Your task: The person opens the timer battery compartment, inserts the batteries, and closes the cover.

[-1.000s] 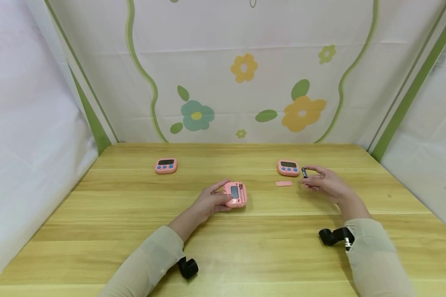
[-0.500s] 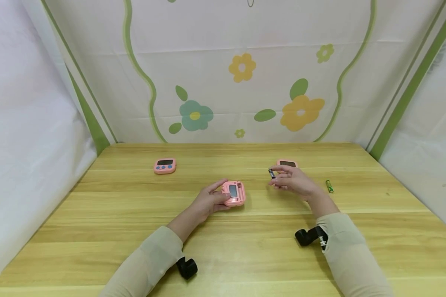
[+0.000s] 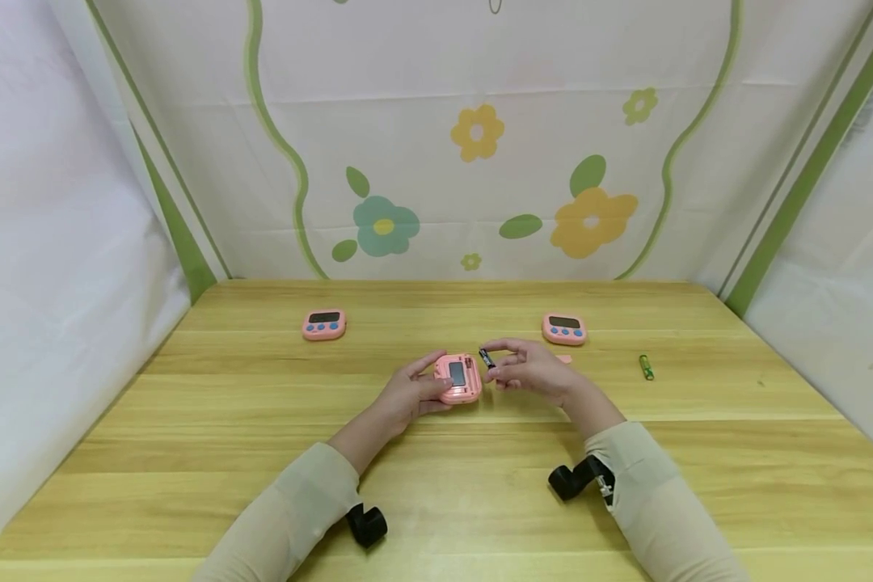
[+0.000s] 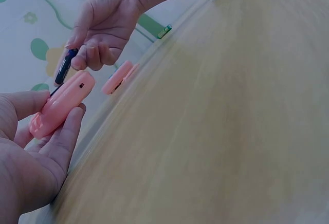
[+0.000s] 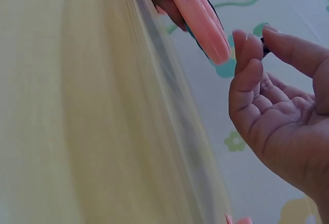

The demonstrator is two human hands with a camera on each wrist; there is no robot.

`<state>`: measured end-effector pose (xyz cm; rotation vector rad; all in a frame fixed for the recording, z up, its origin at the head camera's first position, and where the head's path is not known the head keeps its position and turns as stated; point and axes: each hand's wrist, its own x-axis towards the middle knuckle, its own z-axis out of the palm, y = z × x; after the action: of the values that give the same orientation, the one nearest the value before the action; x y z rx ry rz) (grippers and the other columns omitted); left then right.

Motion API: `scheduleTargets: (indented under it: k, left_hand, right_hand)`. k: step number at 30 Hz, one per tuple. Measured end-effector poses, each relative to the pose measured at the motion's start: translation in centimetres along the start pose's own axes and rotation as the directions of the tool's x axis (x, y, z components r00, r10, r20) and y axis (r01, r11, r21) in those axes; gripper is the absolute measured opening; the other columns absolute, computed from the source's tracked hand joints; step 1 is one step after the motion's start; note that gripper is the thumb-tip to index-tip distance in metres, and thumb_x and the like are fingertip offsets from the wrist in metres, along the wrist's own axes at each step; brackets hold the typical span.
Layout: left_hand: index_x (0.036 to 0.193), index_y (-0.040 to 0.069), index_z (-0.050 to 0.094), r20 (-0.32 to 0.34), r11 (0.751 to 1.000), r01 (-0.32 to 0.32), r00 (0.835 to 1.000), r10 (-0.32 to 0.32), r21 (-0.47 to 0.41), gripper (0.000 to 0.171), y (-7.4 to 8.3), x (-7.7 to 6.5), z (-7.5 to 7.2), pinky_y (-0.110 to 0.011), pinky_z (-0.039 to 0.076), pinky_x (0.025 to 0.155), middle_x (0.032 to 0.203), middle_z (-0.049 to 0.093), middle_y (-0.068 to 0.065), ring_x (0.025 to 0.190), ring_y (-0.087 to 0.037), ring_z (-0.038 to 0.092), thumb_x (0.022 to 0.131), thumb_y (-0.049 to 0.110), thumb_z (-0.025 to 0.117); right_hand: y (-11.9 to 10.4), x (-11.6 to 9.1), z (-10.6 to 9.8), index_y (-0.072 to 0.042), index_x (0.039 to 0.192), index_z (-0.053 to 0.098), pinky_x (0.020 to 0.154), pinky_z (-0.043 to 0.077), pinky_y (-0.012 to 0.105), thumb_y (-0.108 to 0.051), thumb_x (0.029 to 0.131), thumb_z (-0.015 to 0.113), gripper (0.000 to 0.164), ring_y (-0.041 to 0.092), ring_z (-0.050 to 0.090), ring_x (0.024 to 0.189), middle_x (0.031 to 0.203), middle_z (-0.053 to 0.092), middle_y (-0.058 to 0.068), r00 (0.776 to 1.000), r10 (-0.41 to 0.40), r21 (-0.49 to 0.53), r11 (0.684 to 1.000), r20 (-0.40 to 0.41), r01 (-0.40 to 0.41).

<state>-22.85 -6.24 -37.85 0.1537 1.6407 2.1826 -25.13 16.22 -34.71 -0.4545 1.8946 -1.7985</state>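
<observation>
White cloth backdrop with big flowers on it, hung behind the far edge of a light wooden table. About midway between the table's left and right edges: pink timer, back face up, battery slot uncovered. Gripped by its left side in the left hand, thumb on the back, fingers underneath going by the left wrist view. Pinched in the fingertips of the right hand: one small dark battery.

Bit worth staring at: battery just off the timer's right side, and same side for the slot too. So nearest to the slot, probably the right hand, with only a little way left to cover and no reaching across. Long axis of the battery roughly far edge to near edge, far end tipped a touch left. Much the same direction for the slot, so nearly parallel, just a slight twist off. Narrow gap from the head view; can't tell from the left wrist whether touching.

Also about: two more pink timers near the far edge, one left of middle, one right; flat pink piece, partly behind the right hand; green battery toward the right edge.
</observation>
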Motion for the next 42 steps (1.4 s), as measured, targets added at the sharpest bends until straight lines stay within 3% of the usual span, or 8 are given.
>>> scheduleTargets:
  k: [8, 15, 28, 42]
  left_hand:
    - [0.133, 0.007, 0.033, 0.027, 0.999, -0.051, 0.998, 0.051, 0.001, 0.061, 0.1, -0.4, 0.0, -0.035, 0.050, 0.071, 0.099, 0.056, -0.020, 0.073, -0.020, 0.059, 0.079, 0.006, 0.062]
    - [0.134, 0.009, 0.031, -0.016, 1.000, 0.004, 1.000, -0.004, -0.006, 0.060, 0.0, 0.1, 0.1, -0.036, 0.050, 0.071, 0.100, 0.056, -0.020, 0.072, -0.020, 0.059, 0.080, 0.000, 0.057]
    - [0.135, 0.009, 0.031, -0.023, 1.000, 0.001, 1.000, -0.001, 0.007, 0.060, 0.2, -0.1, 0.1, -0.036, 0.050, 0.071, 0.100, 0.056, -0.019, 0.072, -0.021, 0.059, 0.081, 0.002, 0.057]
    - [0.134, 0.010, 0.032, -0.014, 1.000, 0.007, 1.000, -0.007, -0.004, 0.059, 0.0, 0.0, 0.0, -0.036, 0.050, 0.072, 0.105, 0.054, -0.020, 0.074, -0.020, 0.059, 0.081, 0.002, 0.057]
  right_hand:
    - [0.0, 0.3, 1.2, 0.007, 0.125, 0.035, 0.068, 0.049, 0.033, 0.003, 0.080, 0.055, 0.049, 0.021, 0.056, 0.069, 0.081, 0.060, 0.013, 0.999, -0.007, -0.008, 1.000, 0.035, 0.007]
    - [0.1, 0.1, 1.7, 0.002, 0.125, 0.041, 0.060, 0.047, 0.029, 0.000, 0.079, 0.058, 0.049, 0.019, 0.053, 0.064, 0.078, 0.059, 0.013, 1.000, -0.003, -0.066, 0.998, 0.005, 0.003]
    - [0.1, -0.1, 2.2, -0.003, 0.125, 0.045, 0.060, 0.048, 0.029, -0.002, 0.078, 0.061, 0.049, 0.019, 0.052, 0.064, 0.078, 0.058, 0.014, 0.999, 0.018, -0.085, 0.996, -0.030, -0.021]
    - [0.7, 0.1, 2.5, 0.008, 0.113, 0.050, 0.054, 0.047, 0.024, 0.000, 0.079, 0.059, 0.036, 0.013, 0.050, 0.059, 0.072, 0.058, 0.008, 0.998, -0.048, -0.131, 0.990, -0.046, 0.042]
